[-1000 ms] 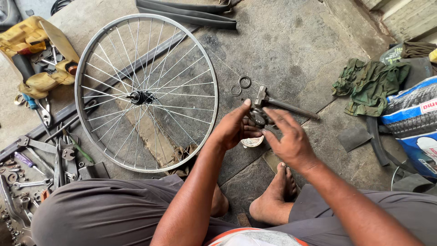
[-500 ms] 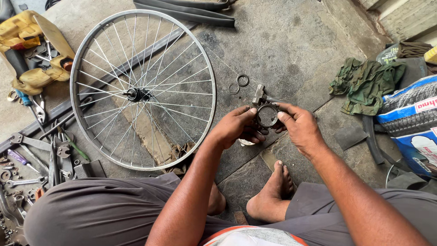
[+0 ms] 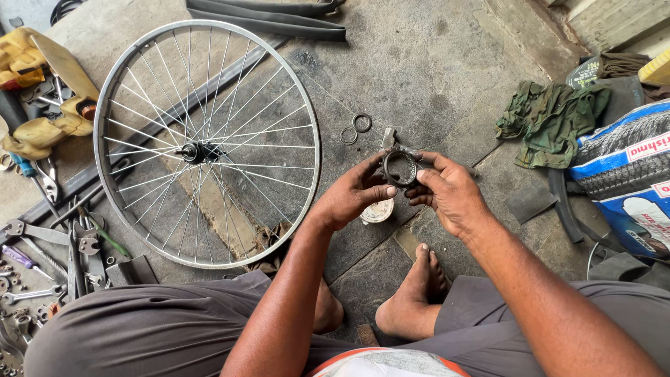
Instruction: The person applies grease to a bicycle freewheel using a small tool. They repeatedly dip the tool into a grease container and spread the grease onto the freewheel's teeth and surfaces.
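Observation:
Both hands hold a dark round ring-shaped metal part (image 3: 400,167) up in front of me. My left hand (image 3: 352,192) pinches its lower left side with thumb and fingers. My right hand (image 3: 450,192) grips its right side. Below the hands a small white round tin (image 3: 378,211) sits on the floor. Two small metal rings (image 3: 354,128) lie on the concrete just beyond the hands. A spoked bicycle wheel (image 3: 207,143) lies flat to the left, its hub in the middle.
Wrenches and other tools (image 3: 42,258) are scattered at the far left beside a yellow tool bag (image 3: 38,87). A black tyre (image 3: 272,19) lies at the top. A green rag (image 3: 551,119) and a printed sack (image 3: 628,174) sit at the right. My bare feet (image 3: 412,300) rest below.
The hammer-like tool under the hands is set down and mostly hidden. The hands have lifted the ring-shaped part and turned it so its open centre faces me.

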